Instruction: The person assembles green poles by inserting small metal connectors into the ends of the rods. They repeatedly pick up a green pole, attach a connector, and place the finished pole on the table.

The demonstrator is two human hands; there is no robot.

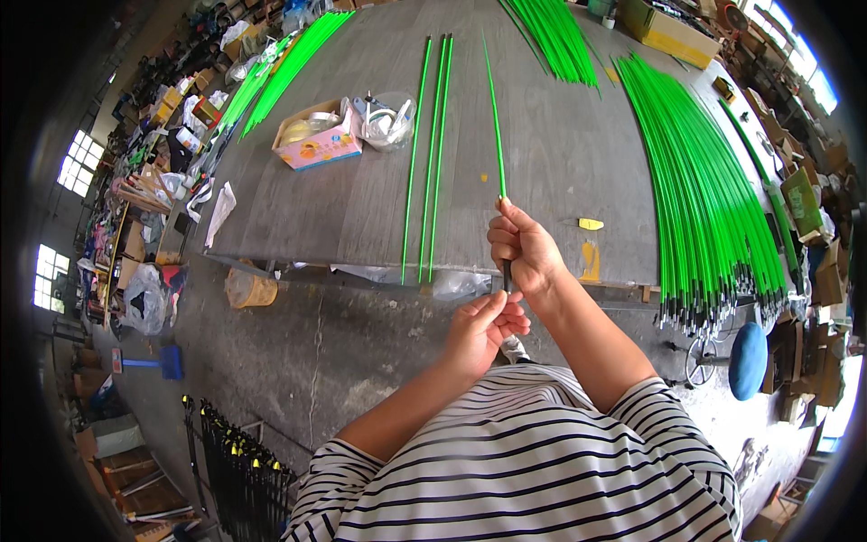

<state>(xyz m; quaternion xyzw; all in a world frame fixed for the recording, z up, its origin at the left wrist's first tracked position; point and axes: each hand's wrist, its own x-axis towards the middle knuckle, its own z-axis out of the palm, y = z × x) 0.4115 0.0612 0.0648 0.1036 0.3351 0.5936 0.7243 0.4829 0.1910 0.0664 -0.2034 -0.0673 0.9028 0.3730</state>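
Note:
In front of me, a thin green rod [496,135] points away over the table, its black lower end toward my body. My right hand [531,251] is closed around the rod near that end, thumb on top. Just below, my left hand [477,332] pinches the black end between thumb and fingers; the very tip is hidden there. Three similar green rods [436,154] lie on the table to the left of the held one, roughly lengthwise, two of them close together.
A large bundle of green rods [695,181] covers the table's right side; more lie at far right [560,41] and far left [293,72]. A pink box [321,149] with tape rolls stands beside a plastic bag [390,126]. Black rods [235,461] stand low on the left; a blue stool [748,361] is right.

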